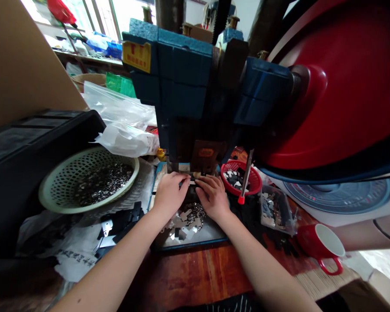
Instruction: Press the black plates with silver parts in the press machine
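My left hand (170, 191) reaches to the die area below the blue press (185, 82). Its thumb and fingertips are drawn together at the work spot, closed on something too small to make out. Just to the right, my right hand (213, 197) lies with its fingers stretched toward the same spot and the thumb apart. A small tan knob or piece (196, 175) shows between the two hands' fingertips. Below the hands, small flat metal plates (187, 223) and a pile of shiny little metal parts (198, 213) lie on the press bed (195, 241).
A pale green basket (48, 197) of small metal parts stands left, beside black plates (126, 221). To the right are a red basket (258, 184), a red-tipped rod (246, 177), a clear box (276, 210) and a red mug (315, 242). A large red wheel (351, 86) overhangs them.
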Demonstrator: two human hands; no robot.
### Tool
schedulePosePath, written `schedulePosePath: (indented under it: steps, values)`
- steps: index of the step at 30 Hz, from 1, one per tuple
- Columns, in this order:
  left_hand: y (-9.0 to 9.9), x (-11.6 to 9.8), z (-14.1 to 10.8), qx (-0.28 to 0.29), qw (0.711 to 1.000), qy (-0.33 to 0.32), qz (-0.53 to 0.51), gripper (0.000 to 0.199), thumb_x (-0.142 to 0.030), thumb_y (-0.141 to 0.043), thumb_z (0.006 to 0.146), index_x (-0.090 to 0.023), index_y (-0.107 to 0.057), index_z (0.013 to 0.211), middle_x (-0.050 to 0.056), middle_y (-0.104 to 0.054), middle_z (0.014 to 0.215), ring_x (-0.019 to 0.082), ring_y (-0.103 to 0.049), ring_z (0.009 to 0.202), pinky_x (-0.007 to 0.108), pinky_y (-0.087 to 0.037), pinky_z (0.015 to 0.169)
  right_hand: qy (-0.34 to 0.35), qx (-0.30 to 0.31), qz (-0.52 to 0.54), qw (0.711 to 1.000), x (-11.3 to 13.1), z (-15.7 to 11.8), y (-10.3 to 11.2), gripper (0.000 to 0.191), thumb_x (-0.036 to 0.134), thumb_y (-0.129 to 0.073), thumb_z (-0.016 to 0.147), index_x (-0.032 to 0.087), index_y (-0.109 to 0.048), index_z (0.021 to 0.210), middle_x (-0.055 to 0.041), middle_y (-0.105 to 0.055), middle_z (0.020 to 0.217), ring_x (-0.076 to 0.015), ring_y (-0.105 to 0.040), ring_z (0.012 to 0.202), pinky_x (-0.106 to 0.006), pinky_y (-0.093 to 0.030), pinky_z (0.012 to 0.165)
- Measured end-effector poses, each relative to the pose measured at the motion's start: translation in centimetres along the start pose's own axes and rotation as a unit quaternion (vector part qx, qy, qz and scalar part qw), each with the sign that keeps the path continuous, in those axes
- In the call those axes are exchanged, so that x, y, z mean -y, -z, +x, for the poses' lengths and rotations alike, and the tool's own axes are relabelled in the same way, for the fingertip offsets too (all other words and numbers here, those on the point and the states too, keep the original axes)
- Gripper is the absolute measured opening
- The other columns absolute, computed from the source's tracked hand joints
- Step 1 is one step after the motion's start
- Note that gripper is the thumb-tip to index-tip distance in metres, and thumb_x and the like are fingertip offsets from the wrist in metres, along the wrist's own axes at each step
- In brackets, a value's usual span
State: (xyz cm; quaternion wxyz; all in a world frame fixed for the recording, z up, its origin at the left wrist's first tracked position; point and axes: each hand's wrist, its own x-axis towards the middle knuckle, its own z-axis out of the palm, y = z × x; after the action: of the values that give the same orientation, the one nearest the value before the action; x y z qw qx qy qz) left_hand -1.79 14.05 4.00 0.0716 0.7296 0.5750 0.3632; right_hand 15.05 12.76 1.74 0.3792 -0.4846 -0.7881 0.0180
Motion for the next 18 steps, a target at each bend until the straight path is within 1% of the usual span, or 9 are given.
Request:
schedulePosePath:
  steps: [4,8,13,16,18]
  values:
    - [0.0,0.0,0.1,-0.001,1.000,-0.002,0.006,0.023,-0.027,-0.050,0.087,-0.020,-0.071,0.090,0.005,-0.069,0.091,0.025,-0.059,0.091,0.039,-0.045,0.086,0.004,0.013,-0.030,0.999,0.2,0.0,0.2,0.025,0.033,-0.051,0.091,0.027,-0.065,0.111,-0.0016,-0.065,0.117,-0.0236,-0.049,0.117,-0.051,-0.023,0.110]
    - [-0.2,0.2,0.1,-0.007,1.000,-0.002,0.008,0.021,-0.025,-0.052,0.086,-0.019,-0.072,0.090,0.006,-0.069,0.090,0.025,-0.058,0.090,0.040,-0.044,0.086,0.018,0.037,-0.085,0.996,0.6,0.2,0.7,0.028,0.040,-0.050,0.092,0.030,-0.063,0.115,-0.0012,-0.063,0.120,-0.0256,-0.047,0.119,-0.054,-0.016,0.111]
    - [-0.6,0.4,0.2,-0.008,1.000,-0.004,0.006,0.021,-0.024,-0.052,0.085,-0.019,-0.071,0.091,0.007,-0.067,0.090,0.026,-0.057,0.090,0.039,-0.045,0.085,0.022,0.059,-0.142,0.988,1.6,0.7,1.3,0.030,0.045,-0.053,0.089,0.030,-0.063,0.114,-0.0036,-0.061,0.123,-0.0287,-0.044,0.122,-0.058,-0.011,0.111]
    - [-0.8,0.5,0.3,-0.013,1.000,-0.004,0.002,0.020,-0.025,-0.052,0.085,-0.019,-0.071,0.091,0.007,-0.067,0.089,0.025,-0.057,0.090,0.039,-0.045,0.084,0.016,0.069,-0.124,0.990,1.8,1.0,1.5,0.030,0.044,-0.055,0.088,0.030,-0.064,0.112,-0.0035,-0.062,0.122,-0.0288,-0.045,0.123,-0.059,-0.011,0.111]
    - [-0.7,0.6,0.2,-0.024,1.000,0.001,0.000,0.021,-0.026,-0.051,0.086,-0.019,-0.070,0.091,0.007,-0.067,0.090,0.025,-0.057,0.090,0.039,-0.044,0.085,0.005,0.061,-0.077,0.995,1.5,0.9,1.6,0.029,0.042,-0.055,0.088,0.029,-0.063,0.113,-0.0032,-0.062,0.122,-0.0276,-0.046,0.122,-0.057,-0.015,0.111]
